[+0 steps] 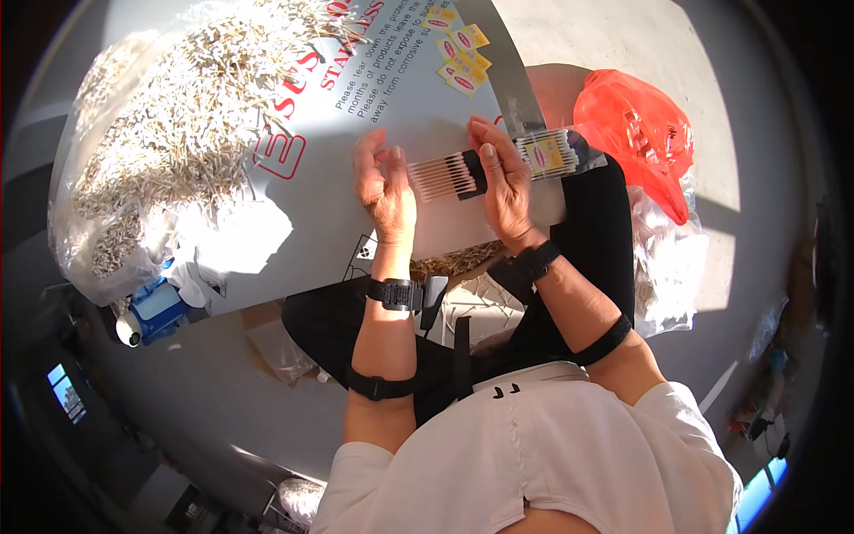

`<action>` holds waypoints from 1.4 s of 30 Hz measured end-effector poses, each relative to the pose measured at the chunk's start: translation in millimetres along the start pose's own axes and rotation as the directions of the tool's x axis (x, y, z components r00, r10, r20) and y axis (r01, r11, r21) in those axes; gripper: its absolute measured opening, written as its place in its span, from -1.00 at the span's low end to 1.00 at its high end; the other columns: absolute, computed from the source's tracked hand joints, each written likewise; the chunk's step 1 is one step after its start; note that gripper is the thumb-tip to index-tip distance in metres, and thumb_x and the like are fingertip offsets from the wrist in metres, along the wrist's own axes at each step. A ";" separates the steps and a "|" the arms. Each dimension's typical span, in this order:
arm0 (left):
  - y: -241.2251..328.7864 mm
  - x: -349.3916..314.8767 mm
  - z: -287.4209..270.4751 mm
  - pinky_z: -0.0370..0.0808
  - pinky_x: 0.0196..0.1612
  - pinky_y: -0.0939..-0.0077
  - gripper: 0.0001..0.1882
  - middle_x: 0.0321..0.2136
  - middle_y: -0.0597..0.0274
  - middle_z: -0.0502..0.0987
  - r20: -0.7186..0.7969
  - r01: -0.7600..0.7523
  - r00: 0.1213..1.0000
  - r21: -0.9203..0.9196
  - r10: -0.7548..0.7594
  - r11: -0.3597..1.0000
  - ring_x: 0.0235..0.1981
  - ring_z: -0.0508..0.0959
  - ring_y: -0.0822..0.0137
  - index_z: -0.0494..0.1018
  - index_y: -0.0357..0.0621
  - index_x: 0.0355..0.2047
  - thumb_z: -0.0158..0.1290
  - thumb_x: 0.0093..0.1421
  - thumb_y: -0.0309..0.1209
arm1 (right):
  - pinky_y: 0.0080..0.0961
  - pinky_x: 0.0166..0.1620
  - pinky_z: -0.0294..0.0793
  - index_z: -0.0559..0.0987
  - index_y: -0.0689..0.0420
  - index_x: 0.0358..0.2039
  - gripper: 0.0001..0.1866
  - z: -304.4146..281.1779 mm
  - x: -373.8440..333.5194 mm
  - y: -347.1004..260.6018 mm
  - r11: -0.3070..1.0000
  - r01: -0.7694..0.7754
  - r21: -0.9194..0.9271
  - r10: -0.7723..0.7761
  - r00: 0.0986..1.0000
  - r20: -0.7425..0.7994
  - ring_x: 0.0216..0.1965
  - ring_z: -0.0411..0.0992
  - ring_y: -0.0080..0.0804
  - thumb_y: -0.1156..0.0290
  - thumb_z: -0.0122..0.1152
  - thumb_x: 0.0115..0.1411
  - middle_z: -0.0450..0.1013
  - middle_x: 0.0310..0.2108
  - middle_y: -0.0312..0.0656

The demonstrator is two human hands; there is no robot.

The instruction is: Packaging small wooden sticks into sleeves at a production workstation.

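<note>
A flat row of cotton swabs, pale sticks with white tips, spans the gap between my two hands. Its right ends lie over a small black piece. My left hand is cupped against the left ends, thumb raised and fingers curled. At the other side, my right hand bends its thumb and fingers around the right ends. Just beyond that hand lies a clear pack of swabs with a yellow label, at the table's right edge. The palms' inner contact is partly hidden.
A big heap of loose swabs in clear plastic covers the left of the grey table. Yellow labels lie at the far edge. A red plastic bag stands to the right. A blue device sits at the left corner.
</note>
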State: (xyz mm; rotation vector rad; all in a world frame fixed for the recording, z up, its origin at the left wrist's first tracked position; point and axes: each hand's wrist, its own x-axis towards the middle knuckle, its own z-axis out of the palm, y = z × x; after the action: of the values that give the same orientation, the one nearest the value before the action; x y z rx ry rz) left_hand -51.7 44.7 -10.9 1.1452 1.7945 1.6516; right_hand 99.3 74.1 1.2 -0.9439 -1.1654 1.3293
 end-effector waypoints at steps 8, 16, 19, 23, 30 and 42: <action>-15.8 170.6 -12.6 0.48 -0.29 0.16 -0.66 -0.51 0.04 0.59 -0.001 0.073 0.996 0.557 -0.087 0.827 -0.43 0.58 0.08 0.54 -0.27 -0.46 0.20 0.08 -0.17 | -0.62 -0.09 0.42 0.46 0.27 -0.11 -0.73 -3.7 0.2 -13.6 0.993 -0.113 -0.028 0.116 0.985 0.126 -0.23 0.39 -0.58 0.30 -0.08 0.43 0.41 -0.27 -0.28; -12.0 218.2 38.3 0.53 -0.24 0.22 -0.55 -0.43 -0.14 0.63 -0.077 0.201 0.968 0.810 -0.240 0.550 -0.33 0.66 0.03 0.62 -0.28 -0.40 0.25 -0.08 -0.08 | -0.63 -0.13 0.42 0.44 0.26 -0.09 -0.79 -9.0 -2.8 -7.4 0.989 -0.088 -0.117 0.102 0.987 0.124 -0.24 0.40 -0.56 0.38 -0.03 0.41 0.37 -0.24 -0.25; -9.5 209.2 27.5 0.49 -0.36 0.30 -0.69 -0.54 -0.05 0.61 -0.062 0.139 0.984 0.845 -0.164 0.516 -0.45 0.63 0.14 0.58 -0.34 -0.50 0.21 -0.03 -0.26 | -0.64 -0.13 0.41 0.45 0.26 -0.11 -0.80 -7.6 0.3 -6.2 0.993 -0.055 -0.101 0.067 0.991 0.115 -0.24 0.41 -0.56 0.39 -0.01 0.40 0.37 -0.26 -0.25; -8.2 177.9 -2.6 0.47 -0.42 0.32 -0.82 -0.61 0.11 0.60 0.251 0.128 0.899 0.634 -0.359 0.763 -0.58 0.57 0.22 0.60 -0.19 -0.47 0.25 0.01 -0.33 | -0.65 -0.13 0.41 0.45 0.26 -0.12 -0.80 -6.1 -0.3 -3.5 0.992 -0.070 -0.101 0.081 0.991 0.106 -0.26 0.41 -0.57 0.38 0.00 0.40 0.37 -0.28 -0.26; 30.7 103.7 -3.3 0.46 -0.40 0.36 -0.86 -0.62 0.09 0.54 0.718 -0.152 0.598 0.538 -0.356 0.829 -0.54 0.55 0.22 0.55 -0.26 -0.54 0.24 -0.06 -0.44 | -0.67 -0.15 0.40 0.47 0.24 -0.10 -0.76 -8.4 0.8 -5.4 0.989 -0.119 -0.084 0.127 0.987 0.098 -0.29 0.38 -0.62 0.32 0.00 0.40 0.41 -0.31 -0.30; 36.1 96.2 -5.3 0.47 -0.32 0.20 -0.94 -0.53 -0.02 0.54 0.708 -0.514 0.706 0.505 0.007 0.694 -0.40 0.56 -0.03 0.47 -0.26 -0.51 0.12 0.02 -0.52 | -0.72 -0.21 0.36 0.50 0.22 -0.12 -0.74 -7.2 0.6 -6.5 0.986 -0.151 -0.072 0.156 0.985 0.074 -0.33 0.34 -0.68 0.30 -0.02 0.42 0.43 -0.37 -0.35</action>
State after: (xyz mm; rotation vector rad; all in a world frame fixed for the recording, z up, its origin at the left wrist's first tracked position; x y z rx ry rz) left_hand -99.7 116.7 44.7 2.1009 1.7730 0.4605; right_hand 107.7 75.2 6.1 -1.0547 -1.2232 1.4702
